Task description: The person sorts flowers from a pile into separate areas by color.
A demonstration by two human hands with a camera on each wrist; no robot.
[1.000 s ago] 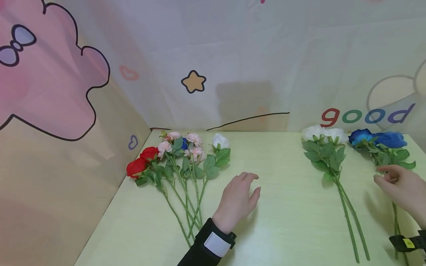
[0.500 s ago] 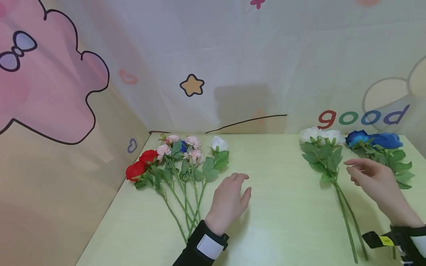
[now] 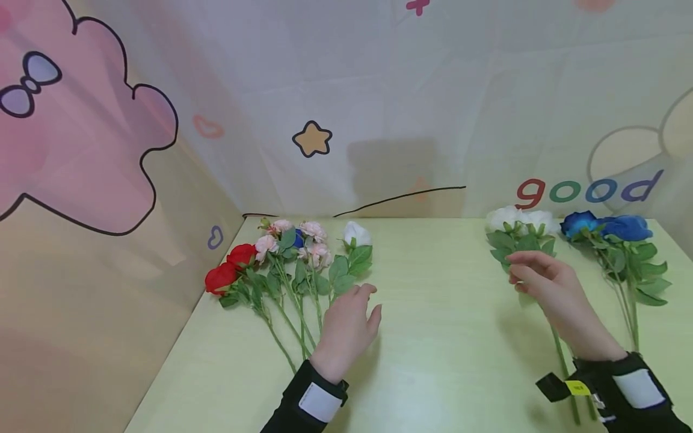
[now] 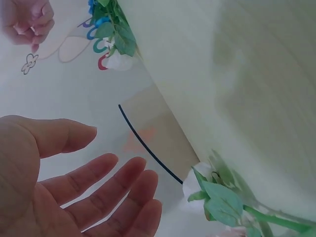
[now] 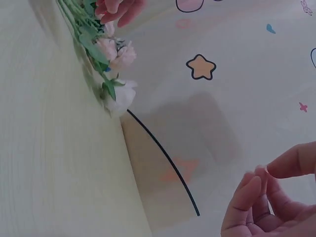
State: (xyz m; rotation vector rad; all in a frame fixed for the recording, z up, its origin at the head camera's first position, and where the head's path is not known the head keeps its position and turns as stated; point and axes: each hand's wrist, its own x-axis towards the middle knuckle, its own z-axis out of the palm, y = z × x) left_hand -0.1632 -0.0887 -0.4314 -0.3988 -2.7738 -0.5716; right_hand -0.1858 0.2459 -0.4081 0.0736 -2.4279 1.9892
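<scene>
In the head view my left hand point(image 3: 346, 328) hovers over the stems of the left flower group, its relaxed fingers holding nothing. That group has red roses point(image 3: 221, 278), pale pink flowers point(image 3: 314, 231), a small blue bloom point(image 3: 299, 239) and a white rose point(image 3: 357, 233). My right hand point(image 3: 552, 294) is above the white flowers point(image 3: 520, 221), covering part of their leaves and stems. Its fingers bend loosely, thumb close to the fingertips; the right wrist view shows nothing in the hand point(image 5: 266, 202). Right of it lie blue flowers point(image 3: 628, 228), their lower stems behind the wrist.
The pale yellow-green table point(image 3: 433, 337) meets a printed cloth backdrop point(image 3: 390, 108) along its back edge. On the left a cloth side wall point(image 3: 81, 313) borders the table. Bare tabletop lies between the two flower groups.
My right hand has moved left from over the blue flowers to over the white ones. My left hand has drifted left, towards the left group's stems. The flowers lie where they were.
</scene>
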